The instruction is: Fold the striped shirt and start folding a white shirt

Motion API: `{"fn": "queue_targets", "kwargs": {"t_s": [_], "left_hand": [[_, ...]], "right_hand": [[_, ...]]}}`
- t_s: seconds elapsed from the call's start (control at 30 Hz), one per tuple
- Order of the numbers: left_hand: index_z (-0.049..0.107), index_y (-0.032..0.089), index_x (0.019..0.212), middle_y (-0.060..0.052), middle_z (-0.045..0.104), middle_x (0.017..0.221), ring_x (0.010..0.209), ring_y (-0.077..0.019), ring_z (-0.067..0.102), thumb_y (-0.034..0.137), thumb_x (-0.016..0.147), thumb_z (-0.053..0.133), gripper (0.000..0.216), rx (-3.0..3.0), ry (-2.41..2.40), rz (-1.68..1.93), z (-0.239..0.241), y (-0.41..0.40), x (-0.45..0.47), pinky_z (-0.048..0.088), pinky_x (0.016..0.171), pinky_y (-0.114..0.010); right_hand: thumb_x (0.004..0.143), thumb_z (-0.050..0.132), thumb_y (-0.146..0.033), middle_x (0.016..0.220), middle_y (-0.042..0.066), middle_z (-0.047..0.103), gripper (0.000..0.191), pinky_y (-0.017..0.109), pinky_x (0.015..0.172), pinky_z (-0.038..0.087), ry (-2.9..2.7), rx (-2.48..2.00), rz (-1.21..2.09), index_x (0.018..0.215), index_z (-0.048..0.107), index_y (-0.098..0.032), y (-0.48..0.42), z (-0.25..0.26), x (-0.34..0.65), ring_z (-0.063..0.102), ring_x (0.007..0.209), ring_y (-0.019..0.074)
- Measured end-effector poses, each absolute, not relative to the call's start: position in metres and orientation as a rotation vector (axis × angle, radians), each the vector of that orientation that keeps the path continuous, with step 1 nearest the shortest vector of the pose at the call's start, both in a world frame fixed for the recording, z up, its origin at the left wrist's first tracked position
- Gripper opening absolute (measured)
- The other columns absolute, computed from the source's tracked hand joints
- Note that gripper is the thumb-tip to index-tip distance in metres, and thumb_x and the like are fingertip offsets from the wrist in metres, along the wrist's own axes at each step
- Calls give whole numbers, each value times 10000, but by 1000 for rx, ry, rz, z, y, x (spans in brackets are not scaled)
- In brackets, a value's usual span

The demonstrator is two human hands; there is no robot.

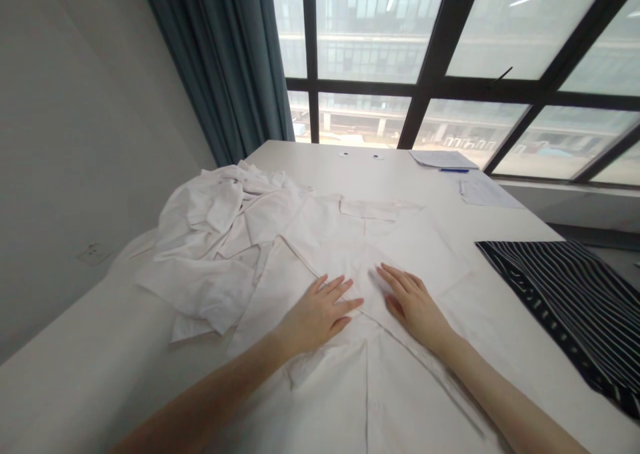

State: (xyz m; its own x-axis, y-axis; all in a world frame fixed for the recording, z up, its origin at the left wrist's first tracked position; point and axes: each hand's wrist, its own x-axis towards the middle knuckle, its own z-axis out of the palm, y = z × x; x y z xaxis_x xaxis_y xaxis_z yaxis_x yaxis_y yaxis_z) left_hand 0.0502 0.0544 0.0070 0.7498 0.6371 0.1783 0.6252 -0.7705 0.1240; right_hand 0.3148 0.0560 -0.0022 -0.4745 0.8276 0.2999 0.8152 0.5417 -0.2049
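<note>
A white garment [400,387], which looks like a button-front shirt or coat, lies spread over the table in front of me. My left hand [320,311] rests palm down on it, fingers spread, along a slanting folded edge. To its right, my right hand [407,301] touches the same cloth with its fingers stretched forward. Neither hand grips anything. Beside the spread garment, on the left, sits a crumpled heap of white clothing [210,221] that meets its edge.
The white table [320,167] reaches toward the windows. Papers [443,159] and a blue pen [454,170] lie at its far right. A black striped cloth [570,307] hangs over the right edge. A wall with a socket [93,253] and a blue curtain [230,61] stand at the left.
</note>
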Motion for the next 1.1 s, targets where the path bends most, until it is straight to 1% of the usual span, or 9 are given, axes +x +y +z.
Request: {"fn": "queue_targets", "kwargs": {"t_s": [0.07,0.13,0.3,0.4,0.5,0.6,0.73,0.97,1.1], "left_hand": [[466,328,1379,-61,420,1499,1391,-242,366,389,982,442,402,2921,1054,290,10,53,54,240,1139,-471],[458,300,1385,-72,431,1491,1377,-245,388,421,972,456,430,2966,1025,267,13,52,60,241,1137,-458],[449,205,1386,-79,466,1468,1358,-207,415,453,988,404,471,3040,804,266,17,53,85,252,1136,-388],[446,191,1386,-73,459,1474,1362,-200,408,474,986,395,492,3022,779,293,12,57,95,242,1145,-368],[433,199,1398,-53,446,1486,1375,-182,390,454,995,379,481,2975,821,344,6,61,97,245,1147,-352],[433,200,1401,-48,443,1489,1383,-172,380,435,1005,354,468,2935,873,362,3,62,96,263,1139,-357],[430,203,1404,-63,429,1497,1399,-175,355,460,1002,345,485,2925,910,371,3,61,95,267,1141,-377],[381,215,1437,-75,350,1542,1431,-211,292,525,988,330,548,2945,978,364,0,60,95,252,1148,-422],[342,158,1452,-104,352,1538,1445,-212,260,535,986,317,600,2931,1016,387,-2,60,95,234,1159,-416]], "right_hand": [[916,452,-192,1406,134,526,490,466,1042,422,-2325,-1364,88,1406,456,-182,56,-3,315,496,1281,234],[912,479,-219,1322,125,597,409,473,1020,451,-2273,-1339,145,1314,553,-199,58,-6,317,542,1233,245],[905,505,-246,1244,108,653,317,455,1013,483,-2169,-1266,265,1182,653,-202,62,-13,321,577,1197,243],[898,505,-250,1210,104,673,298,456,1005,496,-2105,-1259,330,1133,683,-208,63,-14,322,599,1171,241],[894,511,-264,1182,100,687,282,460,998,505,-2049,-1271,386,1088,706,-207,63,-14,323,614,1153,241],[901,508,-272,1160,91,700,267,453,1003,506,-2005,-1292,455,1041,726,-208,63,-11,324,620,1147,235],[908,500,-278,1139,76,712,261,448,998,511,-1969,-1302,565,989,743,-225,65,-8,329,633,1130,234],[910,508,-292,1170,59,700,266,430,982,524,-2024,-1260,568,1019,748,-257,70,-12,336,639,1120,225],[920,524,-321,1204,61,684,261,438,988,518,-2082,-1249,516,1053,743,-273,70,-14,335,625,1140,229]]}}
